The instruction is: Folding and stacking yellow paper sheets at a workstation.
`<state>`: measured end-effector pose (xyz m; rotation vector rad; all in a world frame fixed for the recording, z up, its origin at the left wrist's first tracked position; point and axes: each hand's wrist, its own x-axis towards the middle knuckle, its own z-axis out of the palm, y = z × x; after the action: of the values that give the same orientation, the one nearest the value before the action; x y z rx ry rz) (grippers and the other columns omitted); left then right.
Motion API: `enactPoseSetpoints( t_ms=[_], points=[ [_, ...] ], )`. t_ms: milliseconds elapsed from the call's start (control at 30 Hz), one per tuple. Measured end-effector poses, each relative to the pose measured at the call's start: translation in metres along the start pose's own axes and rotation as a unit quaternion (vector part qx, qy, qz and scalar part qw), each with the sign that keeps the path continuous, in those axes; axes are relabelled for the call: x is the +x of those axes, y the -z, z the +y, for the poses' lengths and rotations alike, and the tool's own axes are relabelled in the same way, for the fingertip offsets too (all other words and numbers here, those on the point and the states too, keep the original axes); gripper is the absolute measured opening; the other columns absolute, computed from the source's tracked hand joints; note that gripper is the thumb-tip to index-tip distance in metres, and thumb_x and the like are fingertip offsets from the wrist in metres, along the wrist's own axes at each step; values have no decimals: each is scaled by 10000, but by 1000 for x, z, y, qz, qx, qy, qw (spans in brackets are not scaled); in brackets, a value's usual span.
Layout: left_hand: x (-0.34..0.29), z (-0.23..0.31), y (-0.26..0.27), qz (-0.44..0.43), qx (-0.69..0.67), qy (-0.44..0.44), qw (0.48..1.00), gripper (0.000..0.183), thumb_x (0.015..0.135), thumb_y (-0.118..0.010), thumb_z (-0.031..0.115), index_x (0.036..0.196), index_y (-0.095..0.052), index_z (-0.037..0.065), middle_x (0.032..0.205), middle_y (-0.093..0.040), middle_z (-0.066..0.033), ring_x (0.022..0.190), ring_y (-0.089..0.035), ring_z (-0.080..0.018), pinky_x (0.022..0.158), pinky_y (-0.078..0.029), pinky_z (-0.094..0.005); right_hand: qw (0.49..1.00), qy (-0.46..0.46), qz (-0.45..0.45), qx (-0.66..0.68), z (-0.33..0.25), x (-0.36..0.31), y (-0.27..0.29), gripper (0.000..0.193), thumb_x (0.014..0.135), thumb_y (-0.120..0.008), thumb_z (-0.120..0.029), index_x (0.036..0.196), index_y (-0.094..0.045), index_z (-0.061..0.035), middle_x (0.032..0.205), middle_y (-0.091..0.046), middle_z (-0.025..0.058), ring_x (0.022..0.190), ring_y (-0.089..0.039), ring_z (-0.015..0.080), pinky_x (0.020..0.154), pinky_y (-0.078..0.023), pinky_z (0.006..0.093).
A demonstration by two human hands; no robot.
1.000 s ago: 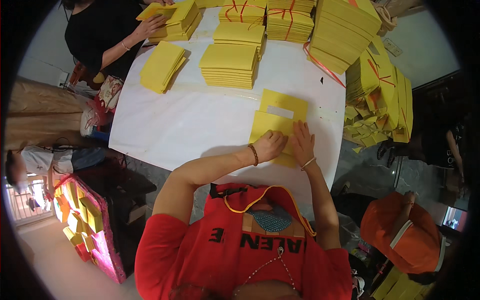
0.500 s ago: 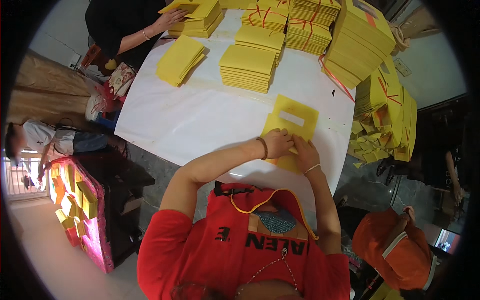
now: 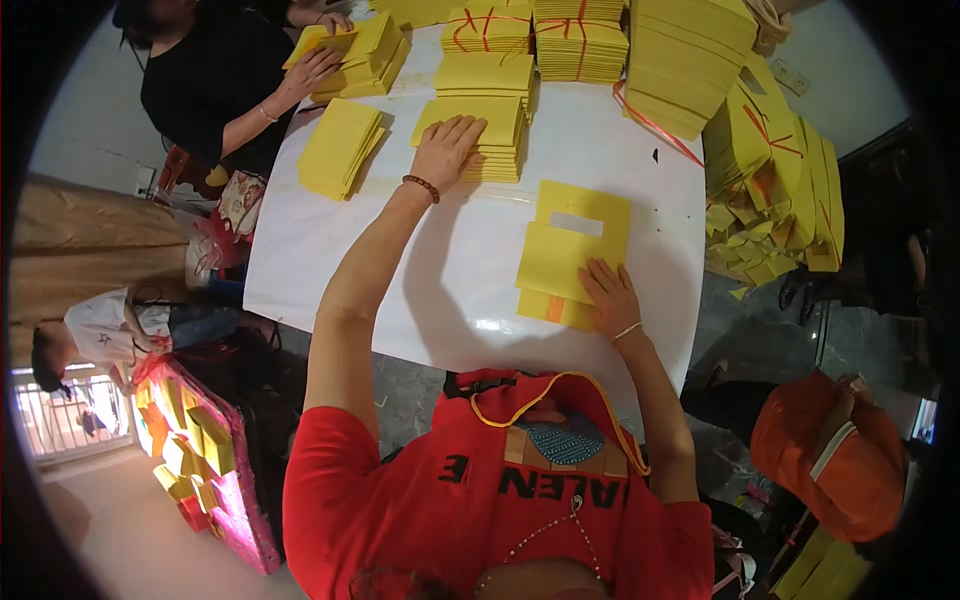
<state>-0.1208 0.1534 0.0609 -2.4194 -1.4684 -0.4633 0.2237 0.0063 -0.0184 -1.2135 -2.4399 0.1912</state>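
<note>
My left hand (image 3: 450,150) reaches out over a stack of folded yellow paper pieces (image 3: 505,135), its fingers stretched flat across the top one. Below and to the right, a yellow paper piece (image 3: 550,262) lies on the white table, with a pale rectangle (image 3: 577,224) showing above its folded edge and an orange patch near its bottom. My right hand (image 3: 610,292) rests on the right side of that piece, fingers extended and slightly apart. Neither hand is closed around anything.
Yellow bundles tied with red ribbon (image 3: 580,45) stand at the back of the white table (image 3: 340,270). A loose yellow pile (image 3: 340,145) lies at the left. Across the corner, a co-worker's hand (image 3: 315,70) presses another pile. Tall yellow stacks (image 3: 690,70) rise at the right.
My left hand has left the folded paper and moved up and left onto the stack. My right hand stays at the paper's right side, its fingers now flatter.
</note>
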Motion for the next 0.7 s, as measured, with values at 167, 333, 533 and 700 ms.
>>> enactPoseSetpoints(
  t_ms=[167,333,533,700],
  points=[
    [2,-6,-8,-9,6,-16,1000,467,834,-564,291,1253,-436,129,1230,-507,-66,1147,-455,-229,946,-336,-429,999,-9,-25,36,0,-1,0,520,709,-479,-12,1222,-491,-94,1302,-463,103,1233,-411,238,1035,-268,471],
    [3,-9,-14,-24,0,-25,999,386,865,-522,283,1213,-473,124,1186,-542,-60,1099,-494,-221,886,-380,-396,999,-15,-19,45,0,-1,0,508,706,-492,-9,1206,-497,-99,1296,-465,96,1229,-412,236,1033,-271,470],
    [4,-8,-14,-23,3,-34,999,350,877,-509,268,1192,-495,116,1156,-566,-61,1062,-520,-218,850,-409,-372,999,-19,4,31,-2,2,5,420,744,-537,-33,1157,-528,-111,1248,-502,76,1190,-448,218,1010,-310,449],
    [2,-13,-20,-25,-1,-57,998,370,854,-544,236,1192,-491,95,1146,-570,-89,1036,-537,-247,829,-427,-381,999,-23,23,44,-2,-1,1,426,740,-537,-26,1158,-530,-113,1252,-495,71,1191,-444,217,1010,-314,445]
  ],
)
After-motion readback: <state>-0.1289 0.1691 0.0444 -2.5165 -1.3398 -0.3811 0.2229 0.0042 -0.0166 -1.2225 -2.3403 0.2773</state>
